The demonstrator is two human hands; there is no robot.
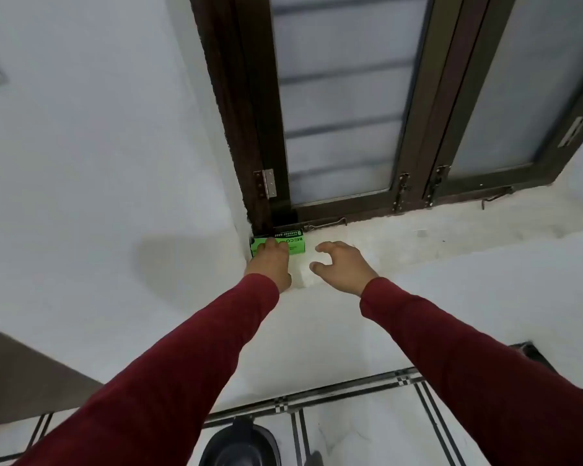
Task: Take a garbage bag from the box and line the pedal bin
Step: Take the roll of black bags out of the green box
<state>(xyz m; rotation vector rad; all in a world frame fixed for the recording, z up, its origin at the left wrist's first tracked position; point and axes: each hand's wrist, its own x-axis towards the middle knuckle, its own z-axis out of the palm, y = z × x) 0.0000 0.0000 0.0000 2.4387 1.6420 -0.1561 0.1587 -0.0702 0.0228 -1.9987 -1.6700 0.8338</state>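
A bright green box of garbage bags [296,244] lies on the white window sill [418,240], tucked into the left corner by the dark frame. My left hand [271,260] lies on top of the box, its fingers covering the box's left half. Whether those fingers curl round the box is hidden. My right hand [342,265] hovers just right of the box, fingers spread and slightly bent, holding nothing. The black lid of the pedal bin [239,445] shows on the floor at the bottom, below my arms.
A dark brown window frame [266,129] with frosted panes stands right behind the sill, with metal stay hooks [327,225] along its base. White wall runs to the left and below the sill. Tiled floor [367,432] lies around the bin.
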